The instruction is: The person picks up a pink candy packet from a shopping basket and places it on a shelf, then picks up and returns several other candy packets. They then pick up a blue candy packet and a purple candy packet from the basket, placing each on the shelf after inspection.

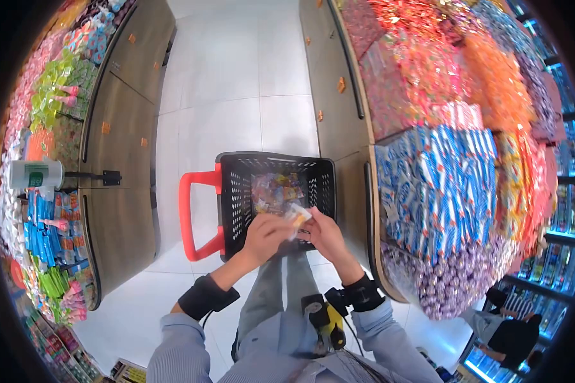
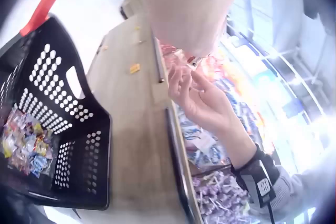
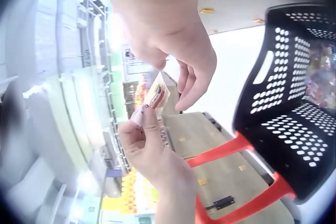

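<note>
Both hands meet over the near end of a black shopping basket (image 1: 329, 185) and hold a small white candy packet with red and yellow print (image 3: 157, 94). My left hand (image 1: 267, 236) pinches its lower corner between thumb and fingertips, plain in the right wrist view. There my right hand (image 3: 181, 48) has its thumb and forefinger at the packet's upper corner. From the left wrist view, the left hand's own wrist hides most of the packet. Assorted wrapped candies (image 1: 278, 191) lie in the bottom of the basket.
A red handle (image 1: 185, 214) sticks out from the basket's left side. Wooden display cabinets (image 1: 124, 147) line both sides of the tiled aisle (image 1: 220, 57). Blue-and-white packets (image 1: 434, 191) and purple-wrapped candies (image 1: 460, 277) fill the right display. Another person (image 1: 514, 338) is at the lower right.
</note>
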Motion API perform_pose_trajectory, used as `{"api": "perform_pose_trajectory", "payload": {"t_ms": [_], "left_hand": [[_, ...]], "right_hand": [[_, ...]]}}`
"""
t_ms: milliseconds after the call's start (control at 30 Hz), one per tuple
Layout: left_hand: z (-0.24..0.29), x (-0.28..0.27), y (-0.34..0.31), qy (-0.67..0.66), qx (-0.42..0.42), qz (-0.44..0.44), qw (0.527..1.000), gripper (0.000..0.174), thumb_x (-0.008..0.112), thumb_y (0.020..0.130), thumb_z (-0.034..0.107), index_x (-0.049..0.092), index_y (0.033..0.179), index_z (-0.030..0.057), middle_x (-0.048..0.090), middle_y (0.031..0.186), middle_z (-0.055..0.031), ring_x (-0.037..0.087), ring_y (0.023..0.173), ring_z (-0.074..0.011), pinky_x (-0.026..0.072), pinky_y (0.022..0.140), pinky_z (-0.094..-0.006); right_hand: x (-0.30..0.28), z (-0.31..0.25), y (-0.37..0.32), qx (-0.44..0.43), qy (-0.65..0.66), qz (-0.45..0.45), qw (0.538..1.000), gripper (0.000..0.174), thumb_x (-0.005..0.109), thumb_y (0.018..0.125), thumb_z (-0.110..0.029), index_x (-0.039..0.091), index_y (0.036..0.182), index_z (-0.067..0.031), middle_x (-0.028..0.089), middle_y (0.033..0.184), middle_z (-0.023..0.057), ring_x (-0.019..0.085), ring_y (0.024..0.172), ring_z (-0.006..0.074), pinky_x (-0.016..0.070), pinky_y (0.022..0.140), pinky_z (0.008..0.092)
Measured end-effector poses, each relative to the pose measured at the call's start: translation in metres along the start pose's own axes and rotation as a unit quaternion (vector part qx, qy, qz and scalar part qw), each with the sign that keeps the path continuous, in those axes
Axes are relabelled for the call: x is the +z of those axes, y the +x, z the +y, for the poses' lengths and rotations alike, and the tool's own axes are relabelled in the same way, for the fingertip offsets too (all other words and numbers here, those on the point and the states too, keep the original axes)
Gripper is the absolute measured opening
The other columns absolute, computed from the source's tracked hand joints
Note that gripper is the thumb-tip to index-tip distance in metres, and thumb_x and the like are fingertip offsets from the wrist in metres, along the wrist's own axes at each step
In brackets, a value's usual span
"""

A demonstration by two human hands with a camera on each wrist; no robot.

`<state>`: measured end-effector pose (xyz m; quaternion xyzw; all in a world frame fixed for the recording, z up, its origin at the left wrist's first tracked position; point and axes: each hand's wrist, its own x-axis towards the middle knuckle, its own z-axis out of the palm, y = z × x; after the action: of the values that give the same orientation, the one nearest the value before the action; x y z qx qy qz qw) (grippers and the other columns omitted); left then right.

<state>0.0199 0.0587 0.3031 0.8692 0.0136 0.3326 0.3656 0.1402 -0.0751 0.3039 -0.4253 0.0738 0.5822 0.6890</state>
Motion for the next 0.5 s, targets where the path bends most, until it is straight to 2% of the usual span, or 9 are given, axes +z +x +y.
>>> {"api": "perform_pose_trajectory", "payload": {"t_ms": [100, 133, 167, 233, 267, 367, 500], "left_hand": [[0.049, -0.032, 0.01, -0.012, 0.147, -0.018, 0.989, 0.015, 0.067, 0.065, 0.002, 0.062, 0.077, 0.0096, 0.06, 0.087, -0.0012, 0.056, 0.078, -0.0187, 0.0471, 0.065, -0.0308], [0.061, -0.038, 0.013, -0.016, 0.177, -0.012, 0.984, 0.017, 0.068, 0.065, 0.002, 0.062, 0.078, 0.0101, 0.06, 0.087, -0.0014, 0.056, 0.079, -0.0182, 0.0483, 0.064, -0.0299], [0.07, -0.042, 0.017, -0.019, 0.207, -0.005, 0.978, 0.018, 0.069, 0.064, 0.002, 0.062, 0.078, 0.0106, 0.059, 0.086, -0.0016, 0.056, 0.08, -0.0177, 0.0494, 0.064, -0.0291], [0.084, -0.05, 0.02, -0.024, 0.242, -0.021, 0.97, 0.018, 0.068, 0.065, 0.001, 0.061, 0.079, 0.0095, 0.059, 0.09, -0.0037, 0.057, 0.083, -0.0189, 0.0528, 0.071, -0.0309], [0.09, -0.053, 0.024, -0.026, 0.254, -0.029, 0.966, 0.018, 0.067, 0.066, 0.0, 0.061, 0.08, 0.009, 0.059, 0.091, -0.0041, 0.057, 0.084, -0.0192, 0.0529, 0.073, -0.0321], [0.106, -0.055, 0.031, -0.031, 0.282, -0.052, 0.957, 0.019, 0.066, 0.067, -0.001, 0.06, 0.083, 0.0078, 0.058, 0.094, -0.0054, 0.058, 0.087, -0.0204, 0.0523, 0.079, -0.0353], [0.131, -0.047, 0.042, -0.047, 0.32, -0.073, 0.944, 0.018, 0.066, 0.068, 0.0, 0.06, 0.083, 0.0073, 0.058, 0.096, -0.0058, 0.058, 0.09, -0.0201, 0.0511, 0.082, -0.0356]], "right_hand": [[0.031, -0.021, -0.06, -0.075, -0.081, -0.08, 0.991, 0.033, 0.042, 0.093, -0.027, 0.052, 0.105, 0.0013, 0.057, 0.096, 0.0076, 0.057, 0.086, 0.0141, 0.0494, 0.074, 0.0296], [0.041, -0.028, -0.079, -0.064, -0.084, -0.071, 0.992, 0.023, 0.046, 0.091, -0.018, 0.054, 0.102, 0.0, 0.058, 0.092, 0.0037, 0.056, 0.084, 0.0095, 0.0474, 0.072, 0.0243], [0.043, -0.032, -0.092, -0.078, -0.136, -0.067, 0.985, 0.021, 0.048, 0.09, -0.016, 0.055, 0.102, -0.0004, 0.058, 0.091, 0.0028, 0.055, 0.084, 0.0083, 0.0462, 0.071, 0.0231], [0.046, -0.033, -0.117, -0.102, -0.235, -0.056, 0.965, 0.017, 0.051, 0.088, -0.012, 0.056, 0.1, -0.0011, 0.059, 0.089, 0.0009, 0.054, 0.083, 0.0059, 0.0437, 0.07, 0.0206], [0.054, -0.037, -0.131, -0.098, -0.2, -0.046, 0.974, 0.015, 0.055, 0.085, -0.008, 0.057, 0.098, -0.0019, 0.059, 0.087, -0.0006, 0.052, 0.081, 0.0037, 0.0405, 0.069, 0.0184], [0.05, -0.039, -0.163, -0.101, -0.199, -0.034, 0.974, 0.015, 0.056, 0.084, -0.006, 0.057, 0.098, -0.0015, 0.059, 0.088, 0.0, 0.052, 0.08, 0.0044, 0.0405, 0.07, 0.0188], [0.045, -0.037, -0.2, -0.163, -0.156, -0.015, 0.974, 0.016, 0.058, 0.081, -0.001, 0.056, 0.096, -0.0012, 0.059, 0.088, 0.0012, 0.053, 0.081, 0.006, 0.0412, 0.071, 0.0197]]}}
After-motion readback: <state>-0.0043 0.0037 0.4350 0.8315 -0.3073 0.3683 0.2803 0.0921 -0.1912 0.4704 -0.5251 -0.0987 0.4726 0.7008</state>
